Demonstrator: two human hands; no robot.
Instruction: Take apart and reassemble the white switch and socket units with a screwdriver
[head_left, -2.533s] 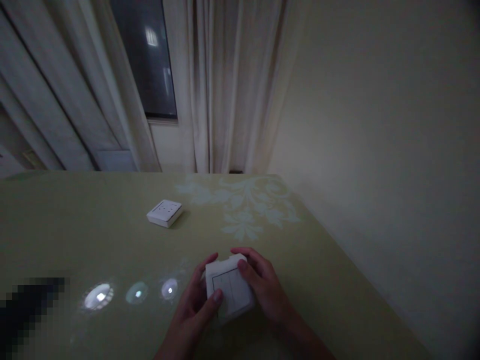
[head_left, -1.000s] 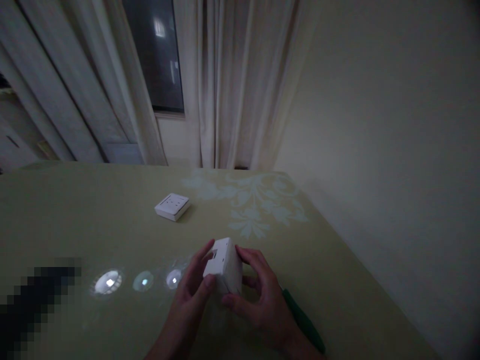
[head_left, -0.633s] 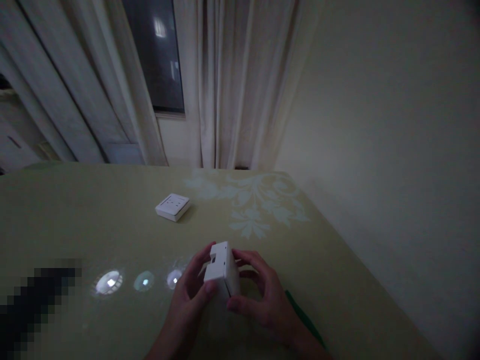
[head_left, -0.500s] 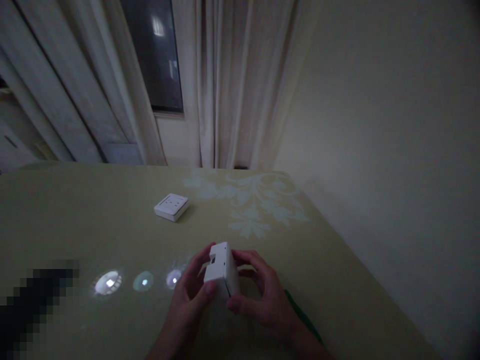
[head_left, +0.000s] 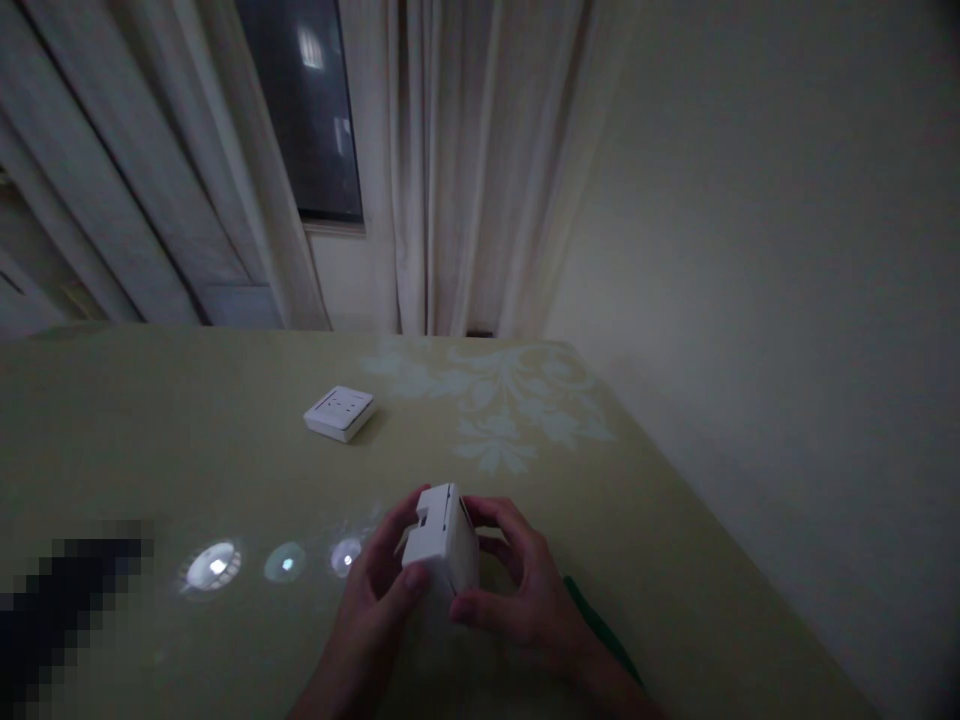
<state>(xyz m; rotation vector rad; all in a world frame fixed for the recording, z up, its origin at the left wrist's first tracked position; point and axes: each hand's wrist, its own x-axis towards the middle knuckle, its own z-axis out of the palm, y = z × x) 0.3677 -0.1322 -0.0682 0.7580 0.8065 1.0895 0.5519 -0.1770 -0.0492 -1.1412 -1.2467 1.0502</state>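
Observation:
Both hands hold a white wall socket box above the table, tilted on edge with a notch in its upper side. My left hand wraps the box's left side, its thumb on the near lower edge. On the right side, my right hand grips the front plate between the thumb at the bottom and fingers at the top. A dark gap runs along the seam near the top of that plate. The plate's face is turned away from view. Farther back lies a second white wall socket, face up with pin slots showing.
A slender green object lies partly hidden beside my right forearm. The table has a glossy cover with a pale floral print and lamp reflections. A wall borders it on the right, curtains behind. A pixelated dark patch covers the lower left.
The plate of the held socket box has shifted slightly, and the dark gap now shows near its top edge rather than low down. Both hands keep their hold; the view has shifted slightly.

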